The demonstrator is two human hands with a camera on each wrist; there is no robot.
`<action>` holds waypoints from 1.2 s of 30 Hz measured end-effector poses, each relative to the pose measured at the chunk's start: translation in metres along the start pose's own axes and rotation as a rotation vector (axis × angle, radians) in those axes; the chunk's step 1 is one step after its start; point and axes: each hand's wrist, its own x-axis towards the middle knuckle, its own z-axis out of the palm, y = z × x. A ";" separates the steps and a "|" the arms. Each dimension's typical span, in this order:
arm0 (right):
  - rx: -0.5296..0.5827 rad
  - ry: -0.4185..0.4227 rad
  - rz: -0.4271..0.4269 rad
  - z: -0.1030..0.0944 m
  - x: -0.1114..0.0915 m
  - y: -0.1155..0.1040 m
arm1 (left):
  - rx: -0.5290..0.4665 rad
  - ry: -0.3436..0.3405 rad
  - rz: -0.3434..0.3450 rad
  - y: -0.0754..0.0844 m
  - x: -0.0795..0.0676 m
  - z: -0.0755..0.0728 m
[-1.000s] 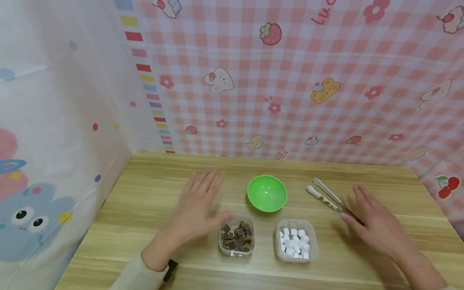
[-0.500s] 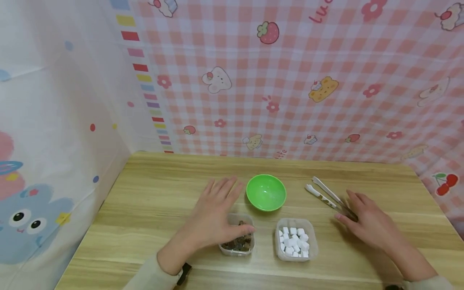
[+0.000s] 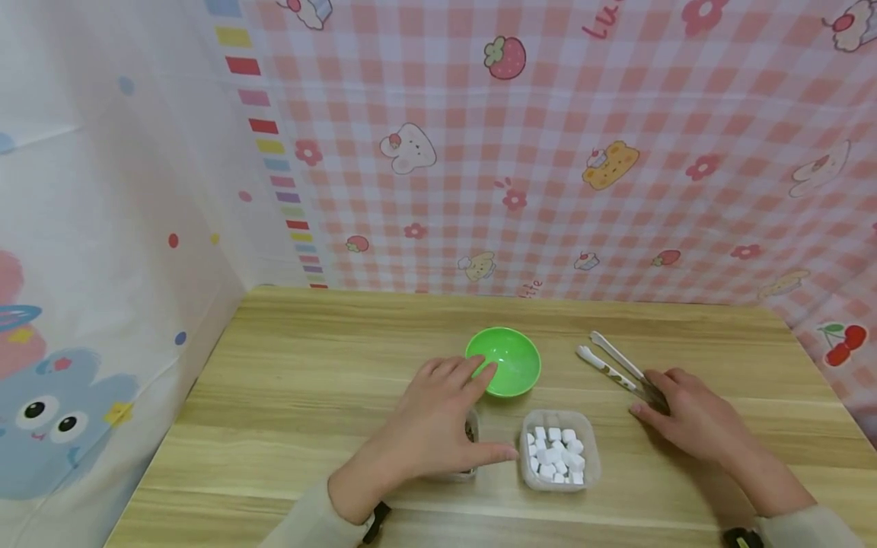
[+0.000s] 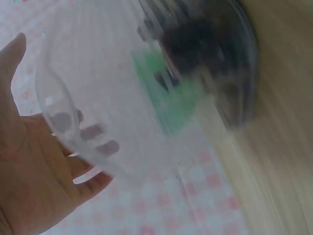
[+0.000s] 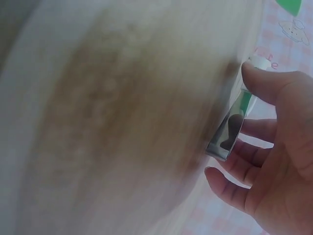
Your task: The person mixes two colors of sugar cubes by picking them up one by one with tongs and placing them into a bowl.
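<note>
My left hand [image 3: 435,422] is stretched out above a clear container [image 3: 466,478], hiding most of its brown cubes [image 3: 470,431]. In the head view its fingertips overlap the near-left rim of a green bowl [image 3: 510,364]; contact cannot be told. The left wrist view shows the palm and spread fingers beyond the clear plastic. On the right, my right hand [image 3: 695,418] is around the metal bend of a pair of tongs [image 3: 610,373] with white patterned ends. Its thumb and fingers lie on either side, loosely bent, and the tongs' two arms stay spread apart.
A second clear container [image 3: 594,464] with white cubes [image 3: 558,457] stands between the hands. Everything rests on a wooden table [image 3: 294,365]. Behind it hangs a pink checked cloth [image 3: 445,213], and a white printed cloth [image 3: 123,228] hangs at the left.
My left hand has moved right, across the brown cubes' container and up to the green bowl. My right hand has come in slightly closer around the tongs, which lie where they were.
</note>
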 end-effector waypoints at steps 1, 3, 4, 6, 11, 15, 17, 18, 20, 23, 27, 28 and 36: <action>-0.002 0.008 -0.012 0.000 0.001 0.000 | 0.004 -0.006 0.006 0.003 0.001 0.001; -0.005 0.030 -0.032 0.001 0.002 -0.001 | 0.013 -0.015 0.019 0.008 0.004 0.004; -0.005 0.039 -0.042 0.002 0.003 -0.001 | 0.015 -0.020 0.027 0.010 0.005 0.005; -0.006 0.054 -0.057 0.002 0.004 -0.002 | 0.018 -0.029 0.038 0.015 0.007 0.007; -0.011 0.071 -0.073 0.003 0.007 -0.001 | 0.043 -0.044 0.080 0.024 0.011 0.013; -0.012 0.079 -0.085 0.003 0.007 0.000 | 0.058 -0.074 0.115 0.030 0.014 0.016; -0.004 0.079 -0.084 0.003 0.006 0.000 | 0.054 -0.094 0.121 0.033 0.014 0.017; 0.001 0.076 -0.081 0.003 0.006 0.000 | 0.052 -0.101 0.121 0.035 0.015 0.017; 0.013 0.067 -0.077 0.002 0.005 0.000 | 0.051 -0.104 0.116 0.037 0.015 0.018; 0.037 0.051 -0.065 0.001 0.005 0.001 | 0.056 -0.100 0.103 0.041 0.015 0.021; 0.088 0.047 -0.032 -0.001 0.003 0.003 | 0.064 -0.106 0.084 0.045 0.015 0.023; 0.105 0.046 -0.022 -0.002 0.002 0.003 | 0.062 -0.111 0.078 0.046 0.015 0.023; 0.179 0.028 0.022 -0.006 -0.005 0.009 | 0.074 -0.128 0.054 0.051 0.016 0.028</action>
